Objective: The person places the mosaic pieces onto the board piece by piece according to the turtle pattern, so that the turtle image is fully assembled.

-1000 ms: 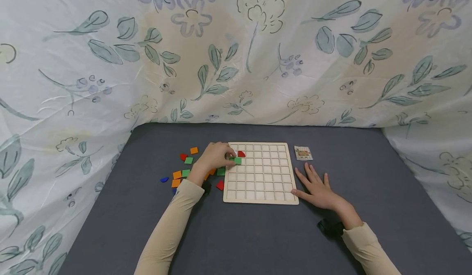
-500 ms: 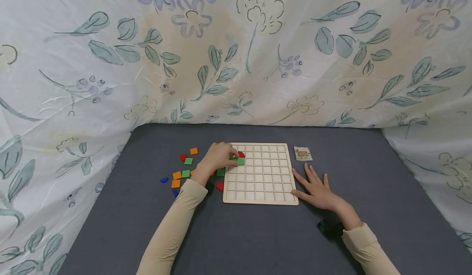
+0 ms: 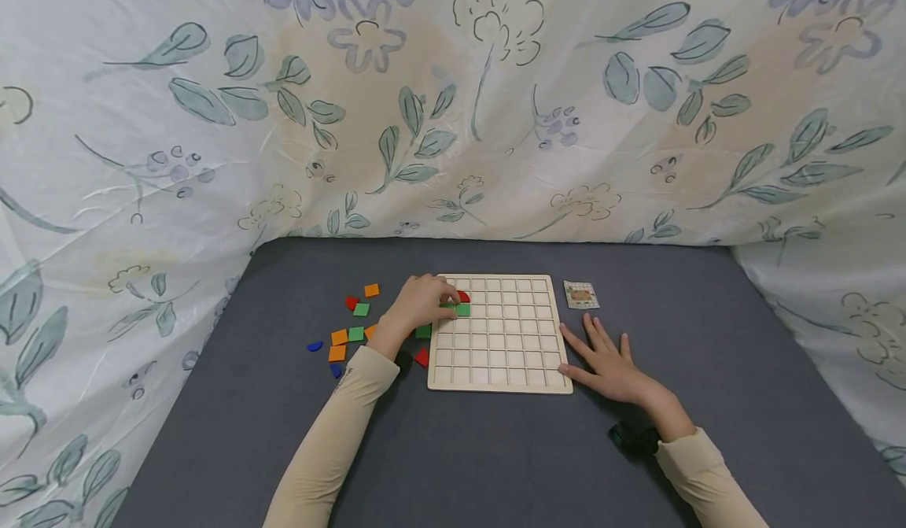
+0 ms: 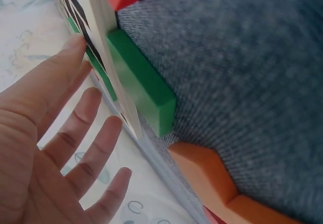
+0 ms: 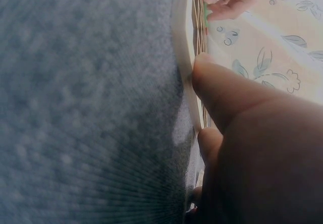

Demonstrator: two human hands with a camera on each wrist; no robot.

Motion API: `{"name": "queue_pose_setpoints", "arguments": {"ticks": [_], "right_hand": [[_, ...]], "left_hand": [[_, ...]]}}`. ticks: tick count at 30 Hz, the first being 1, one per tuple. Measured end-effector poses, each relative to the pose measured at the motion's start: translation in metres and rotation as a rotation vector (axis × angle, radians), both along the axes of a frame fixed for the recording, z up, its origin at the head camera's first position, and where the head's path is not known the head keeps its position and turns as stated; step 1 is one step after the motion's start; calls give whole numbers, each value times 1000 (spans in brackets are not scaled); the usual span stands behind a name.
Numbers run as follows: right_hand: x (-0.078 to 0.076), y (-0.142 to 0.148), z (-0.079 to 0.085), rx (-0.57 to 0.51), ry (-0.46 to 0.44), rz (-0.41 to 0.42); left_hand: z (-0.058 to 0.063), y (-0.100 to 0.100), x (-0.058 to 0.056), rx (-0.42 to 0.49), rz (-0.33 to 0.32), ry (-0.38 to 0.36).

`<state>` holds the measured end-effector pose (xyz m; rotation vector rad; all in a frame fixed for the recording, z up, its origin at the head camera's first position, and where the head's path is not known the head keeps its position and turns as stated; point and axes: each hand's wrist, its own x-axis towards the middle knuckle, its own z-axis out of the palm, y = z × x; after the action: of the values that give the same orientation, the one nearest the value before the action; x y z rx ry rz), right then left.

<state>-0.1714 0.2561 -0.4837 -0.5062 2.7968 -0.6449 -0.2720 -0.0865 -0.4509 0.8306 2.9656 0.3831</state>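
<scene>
On the dark cloth lies a pale wooden grid board. My left hand reaches over its upper left part, thumb and index finger pinching a green square tile at the board's surface; the other fingers are spread loosely. Right beside it sits another green tile, with a red rounded piece just behind, partly covered by the fingers. My right hand lies with fingers spread at the board's right edge, its thumb resting on the rim.
Left of the board lie loose pieces: orange squares, green squares, a blue half-round and red pieces. A small printed card is at the board's right. A floral curtain hangs behind the table.
My left hand has shifted slightly right with the green tile, and the neighbouring green tile has slid right too. Over the last half second it stays still. My right hand keeps its place.
</scene>
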Motion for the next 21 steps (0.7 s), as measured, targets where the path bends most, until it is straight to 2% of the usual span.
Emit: {"name": "queue_pose_setpoints", "arguments": {"ticks": [8,21], "right_hand": [[0,0,0,-3,-1,1],[1,1,2,-20,4,2]], "left_hand": [[3,-7,6,61,4,-24],[5,-33,21,57,95,-76]]}}
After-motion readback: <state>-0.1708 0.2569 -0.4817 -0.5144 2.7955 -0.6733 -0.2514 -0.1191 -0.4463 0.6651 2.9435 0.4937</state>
